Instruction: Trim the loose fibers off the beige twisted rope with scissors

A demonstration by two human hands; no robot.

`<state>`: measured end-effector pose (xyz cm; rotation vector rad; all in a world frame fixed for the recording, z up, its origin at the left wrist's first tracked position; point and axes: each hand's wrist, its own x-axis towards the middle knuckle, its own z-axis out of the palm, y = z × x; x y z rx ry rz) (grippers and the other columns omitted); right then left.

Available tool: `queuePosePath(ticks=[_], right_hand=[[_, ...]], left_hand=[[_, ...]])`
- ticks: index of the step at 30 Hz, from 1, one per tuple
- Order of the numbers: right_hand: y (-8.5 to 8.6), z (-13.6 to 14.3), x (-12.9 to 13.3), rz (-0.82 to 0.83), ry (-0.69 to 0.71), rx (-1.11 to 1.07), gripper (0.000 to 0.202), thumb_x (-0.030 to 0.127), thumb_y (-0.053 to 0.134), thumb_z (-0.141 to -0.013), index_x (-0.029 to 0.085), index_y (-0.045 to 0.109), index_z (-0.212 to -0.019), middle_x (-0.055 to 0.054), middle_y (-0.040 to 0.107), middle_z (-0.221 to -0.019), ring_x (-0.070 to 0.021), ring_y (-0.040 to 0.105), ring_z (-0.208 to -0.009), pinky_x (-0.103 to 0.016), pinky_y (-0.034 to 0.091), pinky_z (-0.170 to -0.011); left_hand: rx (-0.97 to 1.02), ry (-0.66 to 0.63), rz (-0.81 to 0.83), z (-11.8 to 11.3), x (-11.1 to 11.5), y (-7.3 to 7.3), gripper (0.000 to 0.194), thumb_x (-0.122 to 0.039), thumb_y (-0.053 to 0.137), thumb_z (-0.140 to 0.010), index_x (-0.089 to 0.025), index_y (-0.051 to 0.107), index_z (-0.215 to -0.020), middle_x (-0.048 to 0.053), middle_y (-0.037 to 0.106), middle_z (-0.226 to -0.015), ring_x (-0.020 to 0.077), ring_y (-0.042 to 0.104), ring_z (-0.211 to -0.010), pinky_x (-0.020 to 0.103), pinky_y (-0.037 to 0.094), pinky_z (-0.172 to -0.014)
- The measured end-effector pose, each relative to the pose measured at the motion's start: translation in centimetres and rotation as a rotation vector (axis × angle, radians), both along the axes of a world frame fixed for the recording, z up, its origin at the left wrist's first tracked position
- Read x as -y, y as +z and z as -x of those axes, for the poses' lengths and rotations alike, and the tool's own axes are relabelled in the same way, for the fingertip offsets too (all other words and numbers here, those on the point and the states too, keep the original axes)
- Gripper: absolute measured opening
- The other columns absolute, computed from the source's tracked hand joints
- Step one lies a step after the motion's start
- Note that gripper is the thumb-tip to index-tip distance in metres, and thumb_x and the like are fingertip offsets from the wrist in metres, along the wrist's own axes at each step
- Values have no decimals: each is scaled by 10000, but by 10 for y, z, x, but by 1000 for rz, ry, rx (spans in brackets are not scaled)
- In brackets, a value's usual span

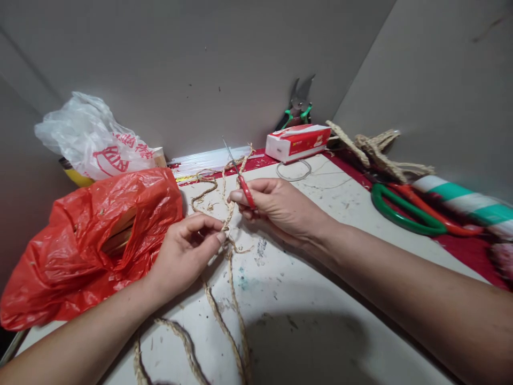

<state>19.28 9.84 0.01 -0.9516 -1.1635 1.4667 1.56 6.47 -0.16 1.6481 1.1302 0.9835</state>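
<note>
Tan braided straw rope [236,299] runs from the front edge of the white table up to my hands, with thinner loops beyond them. My left hand [192,246] pinches the rope between thumb and fingers at a knotted spot with a loose end. Just above and to the right, my right hand [266,206] is closed around small red-handled scissors [247,193], whose thin blades point up and away. Its fingertips are beside the upper part of the rope; whether they touch it is hard to tell.
A red plastic bag [80,240] and a white bag [96,139] lie left. At the back are a tissue box [298,143] and pruning shears [300,101]. Large green-and-red-handled scissors [409,219], straw bundles [377,147] and a striped roll [465,200] lie right.
</note>
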Motion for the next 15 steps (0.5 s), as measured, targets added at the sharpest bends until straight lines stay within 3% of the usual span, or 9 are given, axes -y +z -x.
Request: queuePosePath(ticks=[5, 11, 15], right_hand=[[1, 1, 3, -67, -7, 52, 293, 374, 752, -627, 156, 568, -560, 56, 464, -506, -66, 352, -496, -236, 256, -485], [1, 0, 4, -307, -81, 234, 202, 277, 656, -701, 158, 566, -565, 44, 478, -571, -81, 393, -569, -235, 311, -542], [-4, -5, -2, -339, -49, 378, 197, 233, 568, -737, 164, 528, -557, 51, 449, -556, -79, 366, -545, -239, 293, -533]], left_hand=[[195, -54, 316, -1, 1, 3, 181, -297, 700, -736, -167, 673, -859, 3, 640, -631, 55, 455, -465, 176, 353, -462], [283, -73, 443, 1, 0, 3, 167, -280, 751, -688, -155, 687, -778, 39, 686, -640, 97, 573, -540, 188, 412, -523], [355, -26, 541, 2, -5, 2, 137, -245, 737, -706, -146, 684, -784, 19, 678, -632, 54, 542, -486, 149, 402, -491]])
